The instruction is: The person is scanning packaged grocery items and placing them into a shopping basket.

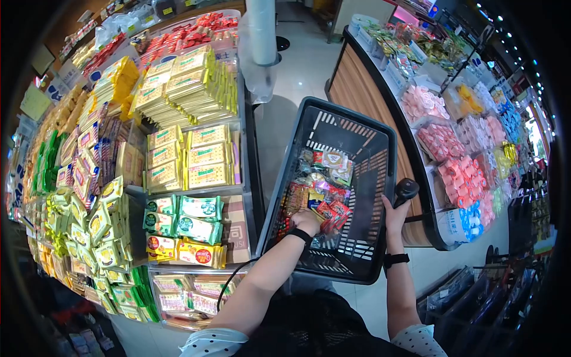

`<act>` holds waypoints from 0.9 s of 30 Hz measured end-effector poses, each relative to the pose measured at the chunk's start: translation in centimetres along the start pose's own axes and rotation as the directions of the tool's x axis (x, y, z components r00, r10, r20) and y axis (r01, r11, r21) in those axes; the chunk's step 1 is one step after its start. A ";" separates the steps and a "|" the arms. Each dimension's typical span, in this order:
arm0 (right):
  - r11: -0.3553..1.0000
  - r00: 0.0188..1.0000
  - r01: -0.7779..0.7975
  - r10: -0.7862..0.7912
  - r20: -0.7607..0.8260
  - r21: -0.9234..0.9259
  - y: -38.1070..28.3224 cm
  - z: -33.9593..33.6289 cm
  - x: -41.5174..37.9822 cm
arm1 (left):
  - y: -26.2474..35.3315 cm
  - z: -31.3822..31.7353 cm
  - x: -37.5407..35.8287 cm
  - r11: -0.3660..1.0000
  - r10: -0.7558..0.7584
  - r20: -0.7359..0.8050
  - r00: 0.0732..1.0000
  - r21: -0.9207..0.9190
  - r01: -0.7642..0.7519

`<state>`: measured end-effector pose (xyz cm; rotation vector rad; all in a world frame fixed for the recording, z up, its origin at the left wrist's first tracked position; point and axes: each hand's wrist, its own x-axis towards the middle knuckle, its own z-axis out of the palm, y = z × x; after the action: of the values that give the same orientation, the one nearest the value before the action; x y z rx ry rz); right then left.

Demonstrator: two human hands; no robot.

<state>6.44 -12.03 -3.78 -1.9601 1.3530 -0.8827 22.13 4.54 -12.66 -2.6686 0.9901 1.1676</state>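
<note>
Basket (391,156) tilts in front of the person, between the rack (248,149) and the wood-sided table (363,83), with packets (336,214) heaped inside. The step in hand looks like placing or sorting: the left hand (307,222) reaches in among them, though whether its grip is clamped on one, I cannot tell. The right hand (395,215) is at the rim beside a black knob (407,188), its exact hold unclear. The next move calls for a steady basket and a clear path for the left fingers
</note>
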 end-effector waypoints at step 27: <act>0.960 0.989 -0.135 0.114 0.099 0.244 0.7 0.4 1.2 | -0.2 -13.7 -36.6 -0.711 0.573 -0.714 -0.403 -0.678 0.189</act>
<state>6.68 -13.35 -4.35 -1.6825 1.2368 -0.8559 12.50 20.11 21.85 -0.5775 -1.1085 -1.2707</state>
